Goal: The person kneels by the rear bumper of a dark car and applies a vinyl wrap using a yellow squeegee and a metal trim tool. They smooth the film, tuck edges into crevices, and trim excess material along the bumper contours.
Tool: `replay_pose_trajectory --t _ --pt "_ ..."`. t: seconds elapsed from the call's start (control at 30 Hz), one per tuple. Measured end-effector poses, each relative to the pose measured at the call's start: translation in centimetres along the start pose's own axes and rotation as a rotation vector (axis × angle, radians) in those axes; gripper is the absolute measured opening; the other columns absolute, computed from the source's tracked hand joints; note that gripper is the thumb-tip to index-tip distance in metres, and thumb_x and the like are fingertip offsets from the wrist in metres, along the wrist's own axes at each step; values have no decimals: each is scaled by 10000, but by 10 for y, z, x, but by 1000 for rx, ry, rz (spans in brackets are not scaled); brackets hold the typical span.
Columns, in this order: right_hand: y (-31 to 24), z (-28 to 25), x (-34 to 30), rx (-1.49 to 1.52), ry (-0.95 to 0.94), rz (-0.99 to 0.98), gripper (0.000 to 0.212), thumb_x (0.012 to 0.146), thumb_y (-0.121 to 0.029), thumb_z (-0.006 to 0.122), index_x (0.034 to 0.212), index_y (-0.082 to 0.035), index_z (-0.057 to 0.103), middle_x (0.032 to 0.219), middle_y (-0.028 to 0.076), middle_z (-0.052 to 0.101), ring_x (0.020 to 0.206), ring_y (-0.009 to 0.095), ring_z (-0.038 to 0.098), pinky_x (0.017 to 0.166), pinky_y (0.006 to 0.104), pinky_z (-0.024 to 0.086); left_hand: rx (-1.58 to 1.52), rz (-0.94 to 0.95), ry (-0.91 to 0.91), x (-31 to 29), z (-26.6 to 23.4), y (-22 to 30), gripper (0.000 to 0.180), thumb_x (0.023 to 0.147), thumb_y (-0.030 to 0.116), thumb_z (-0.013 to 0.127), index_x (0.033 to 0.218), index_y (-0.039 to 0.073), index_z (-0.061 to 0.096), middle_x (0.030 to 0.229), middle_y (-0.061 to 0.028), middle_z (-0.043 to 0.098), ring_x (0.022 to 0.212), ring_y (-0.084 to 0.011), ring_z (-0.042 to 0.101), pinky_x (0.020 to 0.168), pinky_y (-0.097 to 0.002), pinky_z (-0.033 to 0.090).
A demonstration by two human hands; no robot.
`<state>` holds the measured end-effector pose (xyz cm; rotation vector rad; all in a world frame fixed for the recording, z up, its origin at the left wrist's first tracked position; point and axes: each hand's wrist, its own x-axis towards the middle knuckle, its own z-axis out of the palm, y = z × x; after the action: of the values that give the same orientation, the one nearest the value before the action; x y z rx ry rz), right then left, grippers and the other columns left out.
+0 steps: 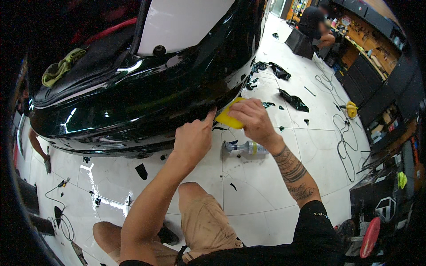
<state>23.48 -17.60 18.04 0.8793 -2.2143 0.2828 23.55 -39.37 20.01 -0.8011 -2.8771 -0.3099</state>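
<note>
My right hand (254,117) is closed on a yellow squeegee (230,114), whose edge lies against the corner of a glossy dark car bumper (128,117). Just left of it, my left hand (194,139) reaches up with its index finger stretched out, the tip touching the bumper's surface. The left hand's other fingers are bent and partly hidden; no object shows in it. Below my right wrist, a spray bottle (250,147) lies on its side on the floor.
Dark film scraps (293,100) litter the white tiled floor (253,190). A green cloth (63,66) rests on the car at left. Cables (344,146) trail at right near dark cabinets (359,80). A person (314,24) sits at the back; another person's arm (39,144) shows at far left.
</note>
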Motion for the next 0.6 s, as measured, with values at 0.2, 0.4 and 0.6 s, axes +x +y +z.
replay_pose_trajectory --t 0.2,0.4,0.6 --pt "-9 15 17 -12 -4 -3 315 676 7 674 983 -61 667 991 80 655 986 253 617 853 382 466 -138 -25 -27 -4 1 -13 632 804 106 623 1404 97 426 850 -204 676 764 -381 680 695 -476 562" --pt "-9 12 31 -99 -127 44 264 699 -19 651 959 -61 668 903 51 633 887 244 614 790 371 457 -101 -10 345 -65 28 -27 667 740 82 659 1382 58 479 1228 -180 543 1155 -342 525 939 -439 450" --pt "0 12 24 132 -7 -103 247 735 -31 653 974 -87 679 900 45 656 871 227 631 780 382 472 150 -6 529 -76 45 -33 781 680 53 640 1436 74 444 1339 -155 427 1264 -357 391 1051 -498 304"
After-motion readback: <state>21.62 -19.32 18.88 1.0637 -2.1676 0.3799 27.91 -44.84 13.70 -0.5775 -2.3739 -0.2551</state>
